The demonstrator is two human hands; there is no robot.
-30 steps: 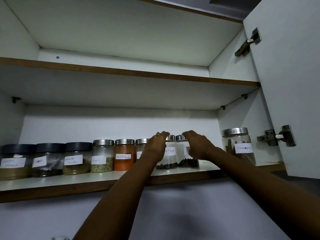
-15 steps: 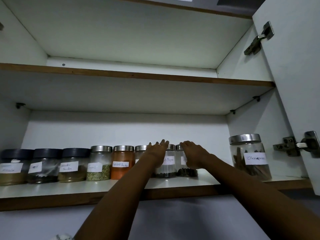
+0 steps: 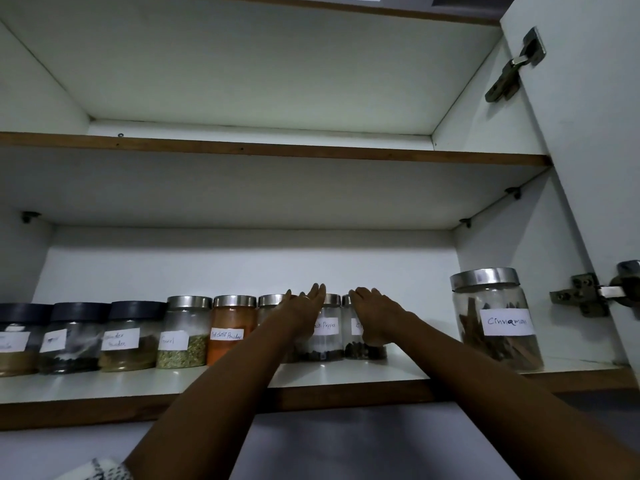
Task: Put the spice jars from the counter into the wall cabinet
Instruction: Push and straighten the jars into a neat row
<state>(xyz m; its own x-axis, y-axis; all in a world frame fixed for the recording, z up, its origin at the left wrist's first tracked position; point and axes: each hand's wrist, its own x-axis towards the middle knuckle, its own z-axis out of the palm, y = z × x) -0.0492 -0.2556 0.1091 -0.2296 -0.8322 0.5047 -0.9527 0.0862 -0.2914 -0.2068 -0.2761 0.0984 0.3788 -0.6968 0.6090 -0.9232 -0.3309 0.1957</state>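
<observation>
Wall cabinet (image 3: 242,379): open, its door (image 3: 588,133) swung out to the right; the lower shelf carries a row of labelled spice jars, while no jars show on the upper shelf (image 3: 277,150).

Row of jars: three dark-lidded jars on the left, then fennel (image 3: 183,336), red chilli powder (image 3: 231,329) and a steel-lidded jar (image 3: 272,301) mostly hidden by the left wrist. The black pepper jar (image 3: 325,329) and its neighbour on the right (image 3: 356,341) close the row, standing just beside each other.

Cinnamon jar (image 3: 497,317): larger, set well apart at the right end of the shelf.

Left hand (image 3: 301,310): a second ago its fingers curl over the pepper jar's lid; now they stretch straight and lie in front of that jar and the hidden one, gripping nothing.

Right hand (image 3: 375,315): earlier cupped over the neighbour's lid, it now lies looser against that jar's front, covering most of the label. Whether it touches the glass cannot be told.

Meaning for the task: both jars stand upright on the shelf with the grips let go, so this pair looks delivered. The flat fingers suggest a last nudge into line.

Remaining: the counter is out of view, so how many jars wait there cannot be judged.
</observation>
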